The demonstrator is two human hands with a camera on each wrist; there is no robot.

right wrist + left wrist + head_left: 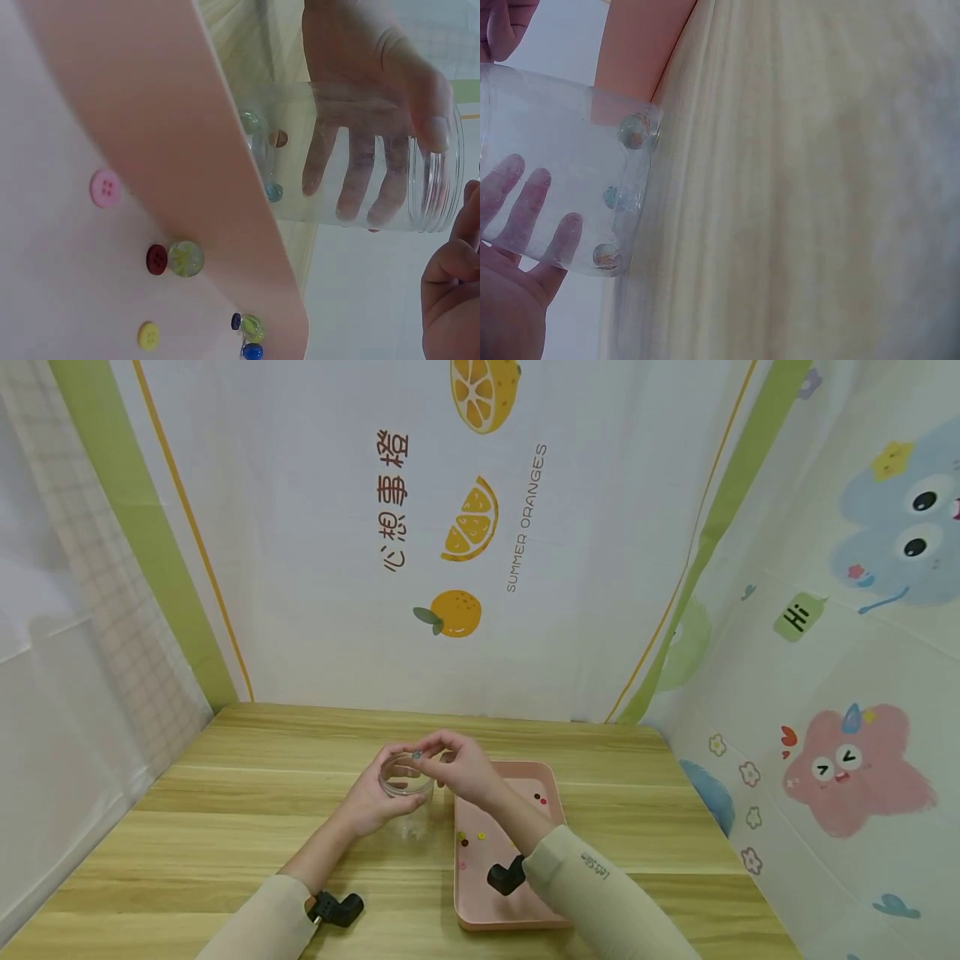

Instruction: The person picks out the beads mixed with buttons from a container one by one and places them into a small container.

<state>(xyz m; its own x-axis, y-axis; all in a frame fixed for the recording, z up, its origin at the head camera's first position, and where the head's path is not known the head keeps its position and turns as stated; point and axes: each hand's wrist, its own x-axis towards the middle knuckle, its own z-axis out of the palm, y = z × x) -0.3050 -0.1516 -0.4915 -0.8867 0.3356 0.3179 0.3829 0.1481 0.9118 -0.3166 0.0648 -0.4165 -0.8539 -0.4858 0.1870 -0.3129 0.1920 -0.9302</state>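
Observation:
My left hand (366, 800) holds a clear jar (408, 820) upright by its side, just left of the tray; its round mouth is uncovered. Over the rim, my right hand (467, 770) pinches a small bluish marble (417, 755) between thumb and fingers. In the left wrist view several glass marbles (634, 132) lie at the jar's bottom. The pink tray (480, 917) stands under the right forearm. Inside it, the right wrist view shows a pink button (106, 188), a dark red button (157, 259), a yellow button (148, 335) and a clear marble (186, 259).
The wooden table (180, 860) meets a white printed curtain (322, 610) at the back, with another curtain (810, 677) on the right. A black wrist device (341, 910) sits at the left wrist, another black device (506, 877) at the right, above the tray.

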